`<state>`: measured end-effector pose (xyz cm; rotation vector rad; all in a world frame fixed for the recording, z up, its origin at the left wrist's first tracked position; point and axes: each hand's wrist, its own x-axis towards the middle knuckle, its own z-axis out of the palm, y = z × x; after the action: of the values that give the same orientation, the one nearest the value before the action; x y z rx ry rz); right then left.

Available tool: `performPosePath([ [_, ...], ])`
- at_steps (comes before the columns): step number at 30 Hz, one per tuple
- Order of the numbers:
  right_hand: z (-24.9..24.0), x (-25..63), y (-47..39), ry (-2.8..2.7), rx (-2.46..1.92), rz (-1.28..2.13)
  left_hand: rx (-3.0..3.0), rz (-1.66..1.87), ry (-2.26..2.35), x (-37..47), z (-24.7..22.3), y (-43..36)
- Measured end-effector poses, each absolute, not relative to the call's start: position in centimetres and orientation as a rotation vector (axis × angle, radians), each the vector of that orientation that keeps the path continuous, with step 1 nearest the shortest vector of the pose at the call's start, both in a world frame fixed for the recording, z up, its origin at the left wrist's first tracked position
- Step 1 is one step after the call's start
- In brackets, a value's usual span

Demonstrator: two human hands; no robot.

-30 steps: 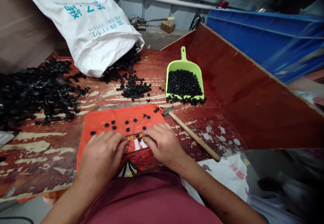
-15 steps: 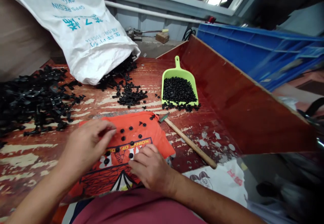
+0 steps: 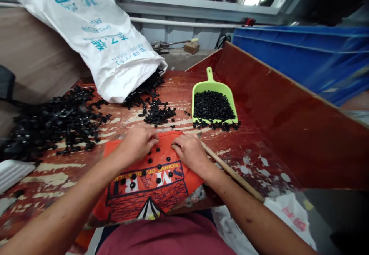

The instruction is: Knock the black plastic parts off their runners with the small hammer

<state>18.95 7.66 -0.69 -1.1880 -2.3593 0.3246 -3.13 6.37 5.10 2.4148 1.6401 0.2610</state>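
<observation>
An orange printed cloth [image 3: 144, 203] lies in front of me with several small round black plastic pieces [image 3: 158, 180] spread over it. My left hand [image 3: 140, 141] is over the cloth's far left part, fingers curled together; whatever they hold is hidden. At the far right part, my right hand [image 3: 191, 153] pinches what looks like one small black piece at its fingertips. The wooden handle of a hammer [image 3: 233, 172] runs out from beside my right hand, and its head is covered by that hand.
A green dustpan [image 3: 210, 77] full of small black pieces stands beyond the cloth. A white sack [image 3: 123, 74] spills black parts. A large heap of black parts [image 3: 57, 120] lies at left. A wooden board [image 3: 273, 120] and a blue crate [image 3: 302, 59] border the right.
Both hands have moved forward to the cloth's far part, the right one from the near pieces to the far right corner. The view has shifted left, showing a white object at the left edge.
</observation>
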Motion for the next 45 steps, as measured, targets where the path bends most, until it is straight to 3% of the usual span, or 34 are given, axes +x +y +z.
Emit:
performPosePath([
  [7, 2.7, 17.5, 3.4, -2.386, -0.999, 0.439, 1.764, 0.289, 1.790, -9.1, 3.1, -0.4],
  [14, 1.7, 14.2, 0.7, -2.597, -1.022, 0.417, 1.996, 0.014, 1.862, -8.2, 2.7, -0.4],
  [23, 0.8, 15.0, 0.2, -2.588, -0.908, 0.362, 2.129, 0.143, 2.000, -9.5, 1.7, -1.0],
  [29, 1.3, 20.8, 9.4, -2.456, -1.224, 0.245, 2.248, 0.367, 1.799, -5.7, 5.0, 3.0],
  [33, -0.1, 22.2, 13.3, -2.505, -1.229, 0.268, 2.355, 0.227, 1.617, 1.1, 5.0, 8.3],
  [39, 0.8, 23.5, 12.1, -2.382, -1.262, 0.247, 2.390, 0.056, 1.644, 6.8, 2.2, 12.0],
  [45, 4.0, 23.3, 8.6, -2.483, -1.136, 0.245, 2.323, 0.226, 1.683, 2.2, 5.0, 11.0],
])
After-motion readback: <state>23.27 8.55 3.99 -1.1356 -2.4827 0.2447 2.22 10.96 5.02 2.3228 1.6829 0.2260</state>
